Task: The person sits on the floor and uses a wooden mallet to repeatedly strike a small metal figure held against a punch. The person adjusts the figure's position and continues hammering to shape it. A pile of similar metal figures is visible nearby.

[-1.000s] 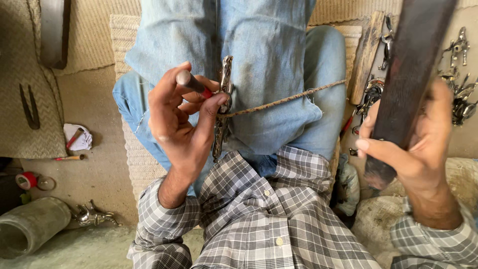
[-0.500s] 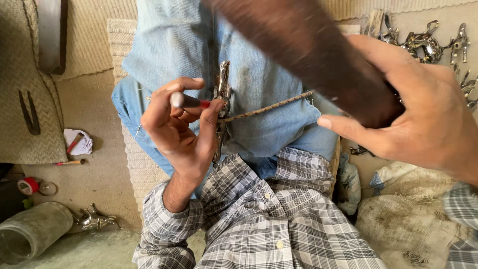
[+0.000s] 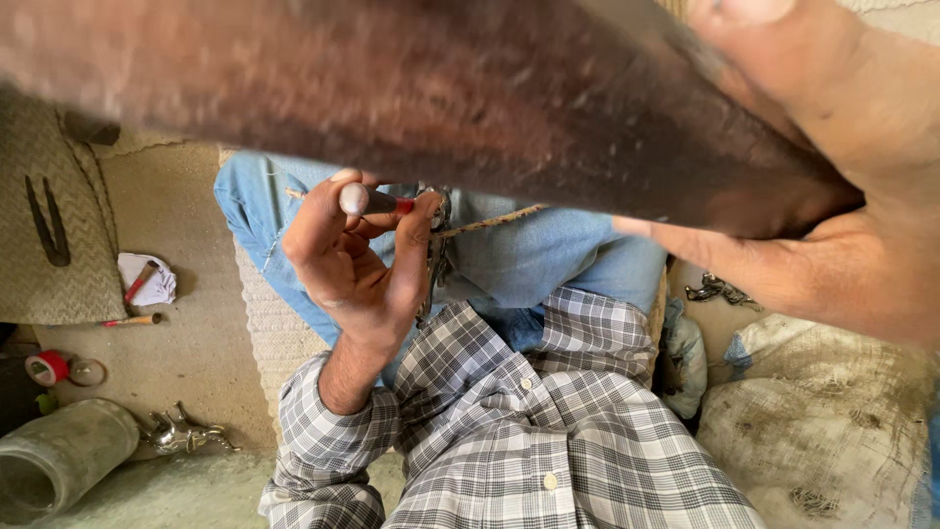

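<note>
blurred across the top of the frame, nearest: right hand (image 3: 832,196) wrapped tight round a dark flat bar (image 3: 392,98). centre, lower: left hand (image 3: 357,260) curled narrow, pinching a small red-banded punch (image 3: 377,203) against a metal piece (image 3: 436,245), with a thin rod (image 3: 490,221) running right over blue jeans (image 3: 548,255). lower left, on the floor: grey cylindrical container (image 3: 59,456) lying on its side, contents unclear.

jar (image 3: 59,460) left of lap (image 3: 529,255)

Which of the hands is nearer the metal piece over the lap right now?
Left. The left hand grips a red-tipped punch touching the metal piece; the right hand is raised apart, holding a dark bar.
</note>
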The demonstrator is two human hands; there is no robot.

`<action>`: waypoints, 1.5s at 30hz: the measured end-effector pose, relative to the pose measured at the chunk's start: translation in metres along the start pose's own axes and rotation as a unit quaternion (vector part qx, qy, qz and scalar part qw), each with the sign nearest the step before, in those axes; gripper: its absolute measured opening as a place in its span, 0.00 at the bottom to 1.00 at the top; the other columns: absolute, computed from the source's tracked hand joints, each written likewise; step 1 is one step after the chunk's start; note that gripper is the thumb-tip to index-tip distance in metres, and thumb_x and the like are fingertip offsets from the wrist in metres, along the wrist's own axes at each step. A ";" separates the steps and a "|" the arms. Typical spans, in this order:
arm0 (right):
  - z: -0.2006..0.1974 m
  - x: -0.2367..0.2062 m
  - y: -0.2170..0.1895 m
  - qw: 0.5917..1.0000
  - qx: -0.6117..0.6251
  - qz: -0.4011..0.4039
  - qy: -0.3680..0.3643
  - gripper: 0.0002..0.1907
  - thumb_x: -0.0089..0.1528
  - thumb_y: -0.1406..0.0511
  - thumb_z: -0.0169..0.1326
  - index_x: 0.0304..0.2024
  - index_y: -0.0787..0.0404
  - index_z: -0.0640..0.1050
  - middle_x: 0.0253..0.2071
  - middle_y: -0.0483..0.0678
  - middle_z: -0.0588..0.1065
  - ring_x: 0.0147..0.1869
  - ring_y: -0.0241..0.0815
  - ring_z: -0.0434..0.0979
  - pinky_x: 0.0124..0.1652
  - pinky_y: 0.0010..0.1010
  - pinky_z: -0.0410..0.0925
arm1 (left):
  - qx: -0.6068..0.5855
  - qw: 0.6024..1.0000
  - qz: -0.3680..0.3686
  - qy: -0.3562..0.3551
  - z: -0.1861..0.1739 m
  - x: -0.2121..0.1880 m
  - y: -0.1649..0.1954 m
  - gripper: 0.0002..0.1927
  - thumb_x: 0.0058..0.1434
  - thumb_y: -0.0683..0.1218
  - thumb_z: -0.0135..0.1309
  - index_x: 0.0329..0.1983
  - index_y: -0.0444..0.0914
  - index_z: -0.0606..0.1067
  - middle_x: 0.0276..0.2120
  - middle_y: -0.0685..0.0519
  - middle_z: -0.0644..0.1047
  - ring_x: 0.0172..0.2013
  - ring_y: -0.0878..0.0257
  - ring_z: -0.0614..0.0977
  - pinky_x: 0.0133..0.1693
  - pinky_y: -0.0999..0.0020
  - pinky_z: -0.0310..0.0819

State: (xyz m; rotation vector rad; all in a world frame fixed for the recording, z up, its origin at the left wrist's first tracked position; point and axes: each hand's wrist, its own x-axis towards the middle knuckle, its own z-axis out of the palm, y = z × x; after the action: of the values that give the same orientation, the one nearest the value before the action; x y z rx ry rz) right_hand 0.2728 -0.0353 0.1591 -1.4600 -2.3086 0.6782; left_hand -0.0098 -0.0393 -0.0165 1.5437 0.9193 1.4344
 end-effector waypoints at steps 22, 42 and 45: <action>0.003 -0.015 0.031 0.974 -0.185 0.023 -0.131 0.38 0.57 0.75 0.61 0.69 0.54 0.67 0.33 0.51 0.74 0.28 0.39 0.72 0.30 0.31 0.70 | 0.169 0.972 -0.001 -0.165 -0.008 0.052 0.030 0.21 0.64 0.32 0.66 0.58 0.30 0.73 0.43 0.46 0.83 0.36 0.64 0.86 0.36 0.70 0.80; 0.025 -0.055 0.036 0.998 -0.068 0.015 0.004 0.42 0.56 0.76 0.65 0.70 0.59 0.63 0.39 0.57 0.73 0.34 0.47 0.75 0.32 0.36 0.69 | 0.196 0.942 0.135 -0.238 -0.013 0.066 0.033 0.23 0.65 0.36 0.68 0.61 0.37 0.73 0.48 0.49 0.82 0.39 0.61 0.85 0.37 0.71 0.77; 0.033 -0.059 0.033 0.995 -0.092 0.026 0.014 0.46 0.56 0.77 0.66 0.73 0.58 0.61 0.40 0.58 0.72 0.35 0.49 0.76 0.32 0.36 0.71 | 0.204 0.928 0.121 -0.288 -0.014 0.070 0.030 0.25 0.68 0.38 0.68 0.65 0.41 0.74 0.49 0.55 0.85 0.30 0.66 0.81 0.32 0.71 0.74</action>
State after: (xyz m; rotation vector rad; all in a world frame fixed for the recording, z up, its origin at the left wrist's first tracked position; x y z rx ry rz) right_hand 0.3059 -0.0839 0.1121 -1.6031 -2.3728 0.4656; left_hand -0.0183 0.0139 0.0390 2.2948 0.7012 0.8709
